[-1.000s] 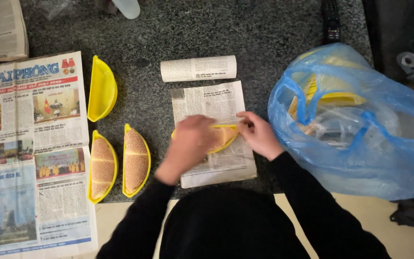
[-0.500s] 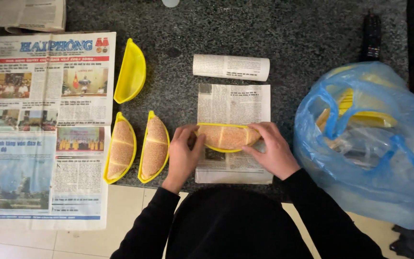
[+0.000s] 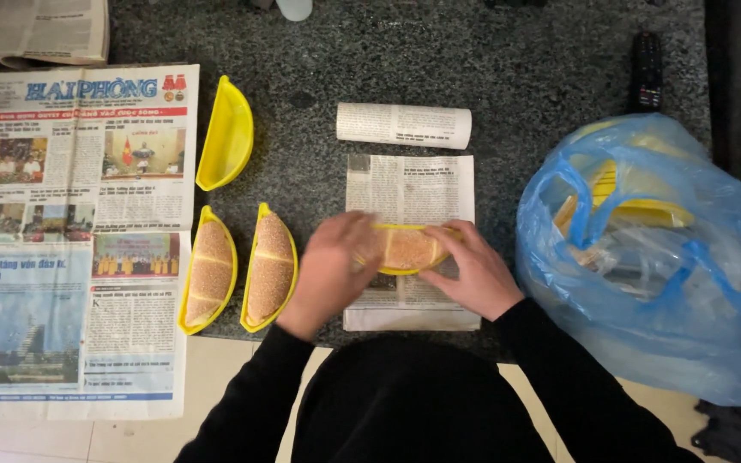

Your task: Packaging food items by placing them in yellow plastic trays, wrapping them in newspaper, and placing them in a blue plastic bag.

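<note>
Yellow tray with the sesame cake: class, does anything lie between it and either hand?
Nothing visible does. The left hand and right hand both grip the tray directly, on the newspaper sheet.

Both hands (image 3: pixel 405 270) grip a yellow tray (image 3: pixel 406 250) (on newspaper (image 3: pixel 411 184)).

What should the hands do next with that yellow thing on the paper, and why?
Probably fold the newspaper sheet over the yellow container: the left hand and right hand press it flat across the sheet, and a rolled newspaper bundle already lies above.
</note>
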